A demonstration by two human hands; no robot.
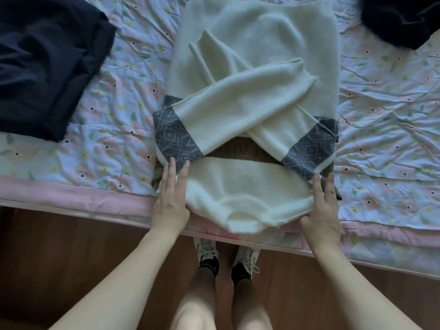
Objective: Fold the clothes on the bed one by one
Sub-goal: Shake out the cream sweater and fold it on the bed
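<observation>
One cream sweater (257, 67) lies inside out at the centre of the frame on the floral bedsheet (381, 120), its two sleeves crossed over the body and its collar end hanging over the near bed edge. Two dark garments flank it: one (47, 65) at upper left, another (400, 17) at the upper right corner, both well apart from it. The left hand (170, 198) lies flat with straight fingers at the sweater's left shoulder. The right hand (321, 210) has straight fingers on top, with the thumb tucked at the hem; whether it pinches cannot be told. Two shoes (207, 253) stand on the wooden floor (71, 246) below.

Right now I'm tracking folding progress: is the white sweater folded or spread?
Partly folded. The white sweater has both sleeves crossed over its body; its collar end lies near the bed edge between the left hand and right hand.
</observation>
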